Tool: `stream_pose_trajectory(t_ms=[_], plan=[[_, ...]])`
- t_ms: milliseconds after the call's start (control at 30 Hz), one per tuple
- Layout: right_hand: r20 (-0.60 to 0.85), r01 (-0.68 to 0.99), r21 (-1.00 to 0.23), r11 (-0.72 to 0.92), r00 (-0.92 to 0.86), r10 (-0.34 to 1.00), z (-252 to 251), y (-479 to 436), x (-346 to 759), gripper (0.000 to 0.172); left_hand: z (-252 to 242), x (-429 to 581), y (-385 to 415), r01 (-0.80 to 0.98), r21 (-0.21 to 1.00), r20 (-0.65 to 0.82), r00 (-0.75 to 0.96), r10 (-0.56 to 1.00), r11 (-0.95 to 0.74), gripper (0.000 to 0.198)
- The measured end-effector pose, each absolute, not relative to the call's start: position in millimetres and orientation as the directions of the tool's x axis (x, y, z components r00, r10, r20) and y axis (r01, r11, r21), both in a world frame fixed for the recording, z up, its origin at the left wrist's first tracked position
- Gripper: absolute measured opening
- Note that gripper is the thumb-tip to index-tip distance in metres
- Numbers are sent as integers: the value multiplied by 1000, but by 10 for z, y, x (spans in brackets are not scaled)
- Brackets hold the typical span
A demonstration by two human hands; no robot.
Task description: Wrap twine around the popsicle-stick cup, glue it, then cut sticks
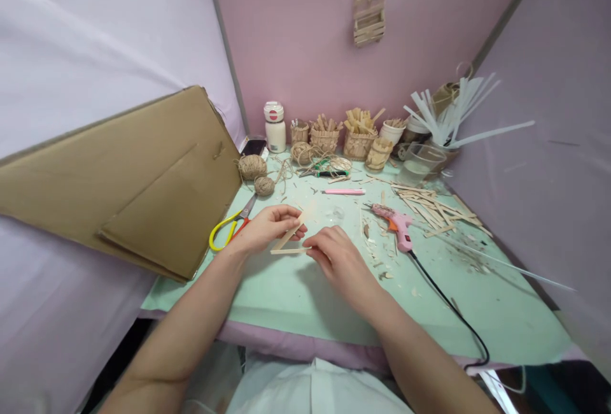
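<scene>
My left hand (267, 226) is closed on a flat wooden craft stick (285, 239), which slants up and away between thumb and fingers. A second craft stick (289, 251) lies roughly level, its right end pinched between the thumb and fingertips of my right hand (337, 261). The two sticks meet at their left ends in a narrow V, held above the table; whether they are joined is too small to tell. Scissors (233, 226) with yellow and red handles lie left of my left hand. A pink hot glue gun (396, 223) rests to the right of my right hand.
A pink craft knife (344, 192) and green-handled pliers (329, 173) lie behind my hands. Twine balls (252, 167) and stick-filled baskets (360, 145) line the back. Loose sticks (429, 207) and a plastic cup (417, 165) are right. Cardboard (143, 191) leans left.
</scene>
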State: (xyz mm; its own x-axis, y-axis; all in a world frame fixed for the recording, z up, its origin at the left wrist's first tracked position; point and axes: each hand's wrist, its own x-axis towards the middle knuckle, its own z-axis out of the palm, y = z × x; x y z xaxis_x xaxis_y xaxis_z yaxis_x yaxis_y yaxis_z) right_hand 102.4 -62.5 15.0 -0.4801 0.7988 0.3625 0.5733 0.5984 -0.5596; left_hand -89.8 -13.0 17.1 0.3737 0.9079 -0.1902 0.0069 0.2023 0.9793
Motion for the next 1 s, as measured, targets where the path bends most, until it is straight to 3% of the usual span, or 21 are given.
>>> stream_pose_trajectory(t_ms=[133,333,433,700,900,1000], plan=[[295,597,-659,457,-354,888,184,-595,1111,7,161,-863,-204,36,970,-234,409,882,241,29],[153,542,-806,236,-194,969,208,-596,1141,20,221,-843,-268,115,976,-216,505,836,182,27],[190,558,-781,280,-215,958,238,-616,1137,9,223,-858,-282,130,980,-197,538,820,150,27],[205,549,-780,300,-228,952,279,-664,1105,13,231,-871,-277,191,981,-147,585,798,41,22],[206,507,-809,297,-228,952,238,-665,1142,15,226,-938,-240,176,982,-144,472,870,68,22],[203,491,-822,288,-219,954,241,-673,1166,15,245,-991,-132,144,986,-126,332,935,82,24]])
